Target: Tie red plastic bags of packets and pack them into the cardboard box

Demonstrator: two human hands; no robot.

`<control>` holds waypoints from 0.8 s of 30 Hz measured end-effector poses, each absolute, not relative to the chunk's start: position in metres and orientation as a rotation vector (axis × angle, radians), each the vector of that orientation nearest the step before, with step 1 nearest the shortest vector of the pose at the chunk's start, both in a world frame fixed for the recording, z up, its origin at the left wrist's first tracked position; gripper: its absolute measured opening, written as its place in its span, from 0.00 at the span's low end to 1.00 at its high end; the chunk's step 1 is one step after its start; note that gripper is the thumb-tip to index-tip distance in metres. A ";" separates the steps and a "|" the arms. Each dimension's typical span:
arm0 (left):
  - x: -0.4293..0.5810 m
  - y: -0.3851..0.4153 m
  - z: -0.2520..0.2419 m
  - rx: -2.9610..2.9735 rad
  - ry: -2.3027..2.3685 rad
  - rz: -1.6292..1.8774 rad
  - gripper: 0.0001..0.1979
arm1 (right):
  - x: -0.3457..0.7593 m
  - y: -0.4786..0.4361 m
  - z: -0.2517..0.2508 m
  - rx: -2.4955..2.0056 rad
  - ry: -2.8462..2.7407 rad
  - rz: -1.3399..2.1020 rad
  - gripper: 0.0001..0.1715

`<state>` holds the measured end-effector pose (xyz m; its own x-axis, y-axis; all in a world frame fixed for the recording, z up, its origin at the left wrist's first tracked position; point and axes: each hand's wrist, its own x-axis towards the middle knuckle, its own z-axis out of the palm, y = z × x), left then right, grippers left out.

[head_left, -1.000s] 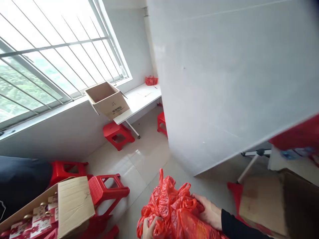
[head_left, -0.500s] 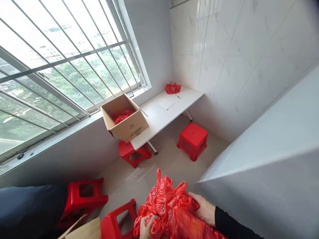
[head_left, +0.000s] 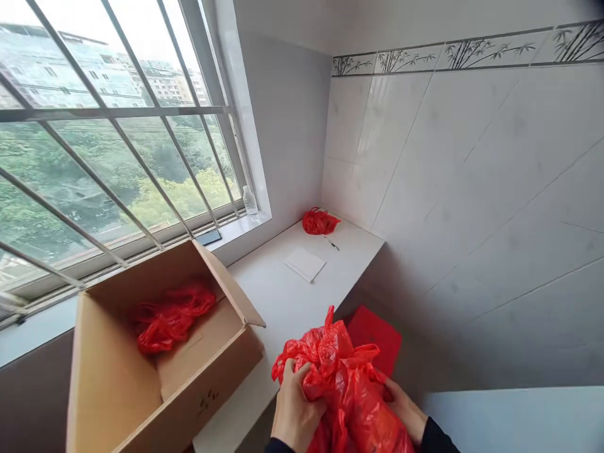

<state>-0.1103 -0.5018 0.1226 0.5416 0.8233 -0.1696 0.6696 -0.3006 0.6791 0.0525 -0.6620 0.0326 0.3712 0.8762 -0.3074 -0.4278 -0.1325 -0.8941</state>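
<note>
A bulky bundle of red plastic bags (head_left: 342,371) is held between my two hands at the bottom of the head view. My left hand (head_left: 297,399) grips its left side, thumb and fingers pressed into the crumpled plastic. On the other side my right hand (head_left: 401,402) is closed around the bundle, its fingertips partly hidden by the plastic. To the left, an open cardboard box (head_left: 117,377) stands on the white table (head_left: 255,283), with another red plastic bag (head_left: 174,314) lying inside. What fills the held bags is hidden.
A small red bag (head_left: 319,221) lies at the table's far end, near a white sheet (head_left: 305,264) and a thin dark object (head_left: 331,243). A clear bottle (head_left: 250,201) and a dark flat object (head_left: 208,238) sit on the windowsill. A red stool (head_left: 377,340) stands beside the table.
My view has moved closer to the table and box, and the stools at the lower left have left the picture. The bundle stays in both hands, now over the table's near edge.
</note>
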 end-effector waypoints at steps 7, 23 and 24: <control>-0.026 -0.373 0.146 2.063 1.013 0.267 0.18 | 0.126 -0.545 0.051 -1.304 -0.376 1.098 0.26; 0.328 -0.053 0.068 1.719 1.259 0.705 0.12 | 0.535 -0.152 0.058 -1.587 -1.009 1.051 0.23; 0.356 -0.034 0.059 1.686 1.279 0.710 0.12 | 0.571 -0.122 0.059 -1.620 -1.068 1.045 0.24</control>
